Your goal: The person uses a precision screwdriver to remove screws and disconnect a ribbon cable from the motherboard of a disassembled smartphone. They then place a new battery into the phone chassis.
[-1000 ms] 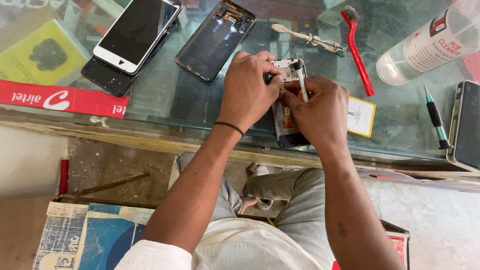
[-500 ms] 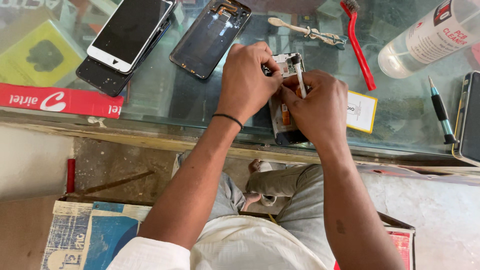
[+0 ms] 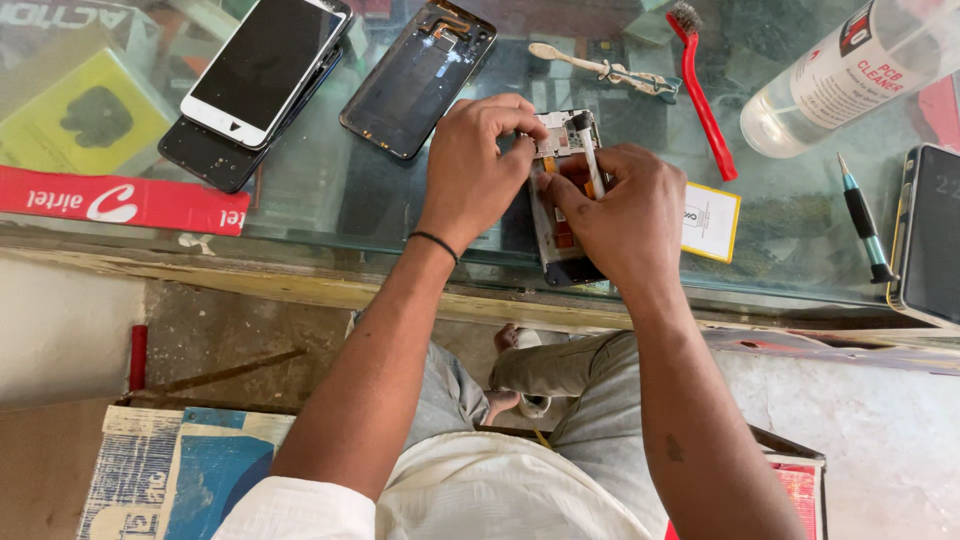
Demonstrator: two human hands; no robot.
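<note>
An opened phone (image 3: 562, 205) with its circuit board bare lies on the glass counter (image 3: 330, 200). My left hand (image 3: 478, 160) pinches a part at the phone's upper left edge. My right hand (image 3: 622, 215) covers the phone's right side and grips a thin white-handled tool (image 3: 590, 165) whose dark tip rests near the top of the board. Both hands hide most of the phone's middle.
A white-faced phone (image 3: 262, 65) stacked on a dark one and a dark back cover (image 3: 418, 75) lie at the left. A red brush (image 3: 703, 85), pale toothbrush (image 3: 605, 68), clear cleaner bottle (image 3: 850, 75), teal screwdriver (image 3: 862, 215), yellow-edged card (image 3: 710, 220) and another device (image 3: 930, 235) lie right.
The view has shifted slightly; my hands stay on the opened phone with only small finger movements at its top edge.
</note>
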